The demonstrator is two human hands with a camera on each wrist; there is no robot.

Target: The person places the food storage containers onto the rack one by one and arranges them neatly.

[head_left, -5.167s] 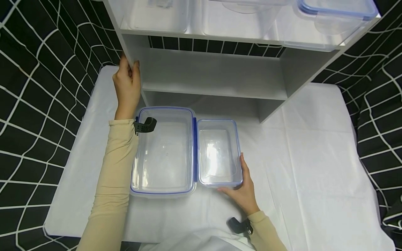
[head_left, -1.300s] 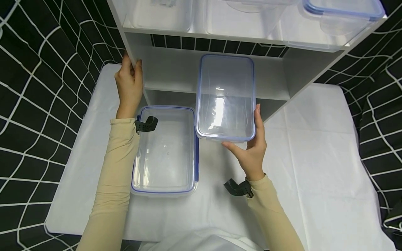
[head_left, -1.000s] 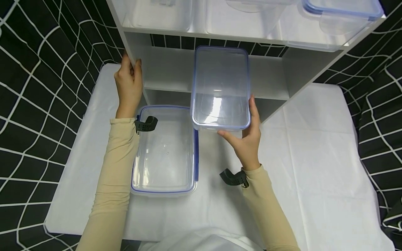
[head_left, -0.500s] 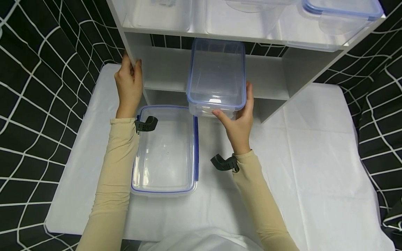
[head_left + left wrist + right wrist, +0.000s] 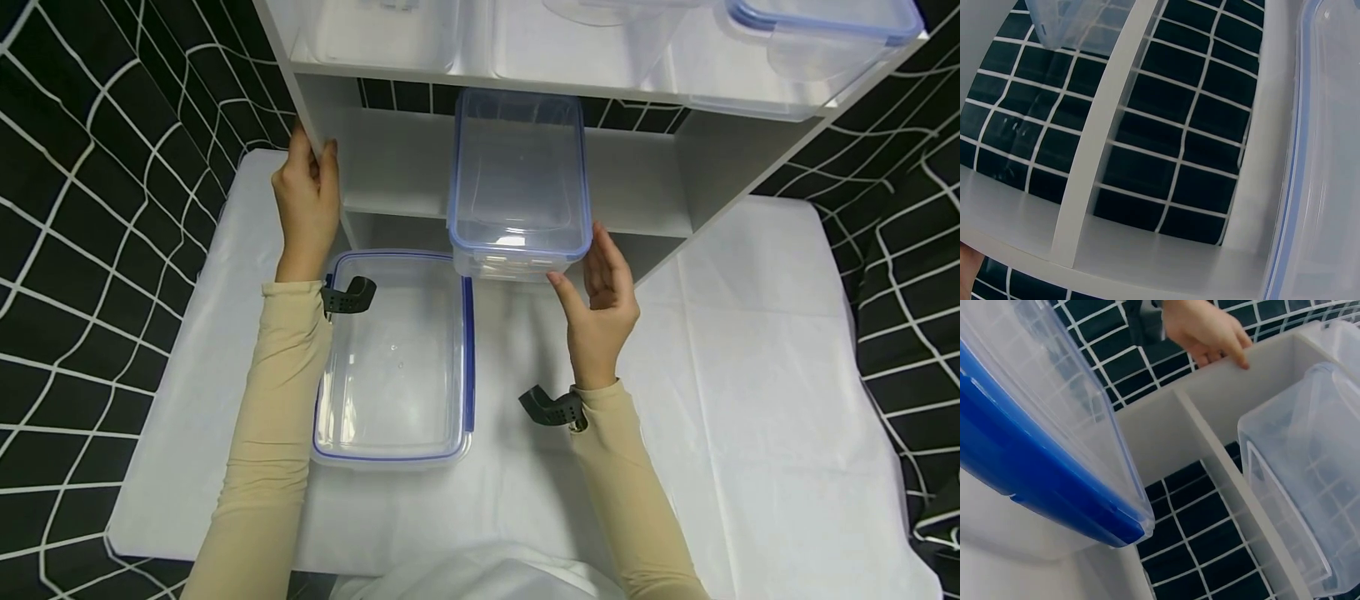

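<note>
A clear lidded food container (image 5: pixel 517 179) with a pale blue rim sits on the middle shelf (image 5: pixel 637 187), its front end sticking out past the shelf edge. My right hand (image 5: pixel 602 321) is at its front right corner, thumb and fingers spread; whether they still touch it I cannot tell. My left hand (image 5: pixel 306 208) grips the front edge of the shelf unit's left side panel (image 5: pixel 318 125), the thumb on the inner side. In the right wrist view the left hand (image 5: pixel 1207 331) shows at the top and the container (image 5: pixel 1304 475) at the right.
A larger clear container (image 5: pixel 397 358) with blue clips lies on the white-covered table (image 5: pixel 765 400), in front of the unit and beside my left forearm. Other clear containers (image 5: pixel 825 50) stand on the top shelf. Black netted panels (image 5: pixel 90 250) flank the table.
The smaller container has gone from the table, beside the larger one, up and forward onto the middle shelf. My right hand has since loosened and drawn back rightward. The left hand stays put.
</note>
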